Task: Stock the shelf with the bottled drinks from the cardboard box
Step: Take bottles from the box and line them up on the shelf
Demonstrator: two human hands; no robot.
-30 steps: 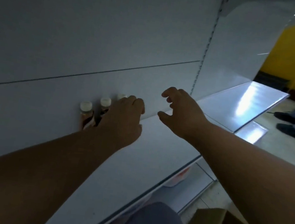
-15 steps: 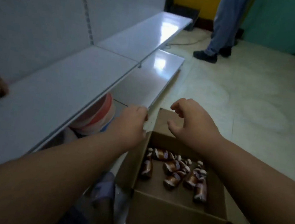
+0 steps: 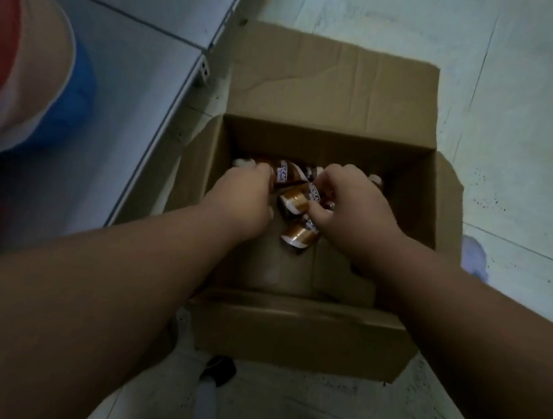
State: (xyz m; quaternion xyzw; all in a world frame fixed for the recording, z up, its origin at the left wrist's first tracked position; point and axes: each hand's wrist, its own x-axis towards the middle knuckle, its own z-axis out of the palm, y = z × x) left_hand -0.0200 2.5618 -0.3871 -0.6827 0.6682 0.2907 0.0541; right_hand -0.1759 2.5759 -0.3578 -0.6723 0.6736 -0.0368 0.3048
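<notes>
Head view: both hands [image 3: 245,202] inside box [image 3: 305,336], on bottles [image 3: 295,199].

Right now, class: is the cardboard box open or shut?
Open. The cardboard box has its flaps folded outward, and both hands reach inside among the bottles lying on its bottom.

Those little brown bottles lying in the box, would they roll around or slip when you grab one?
Probably they roll: the bottles are round and lie on their sides, loose on the flat floor of the cardboard box. Their glossy labels may be a bit slippery. They look small enough for the left hand and right hand to lift easily.
</notes>
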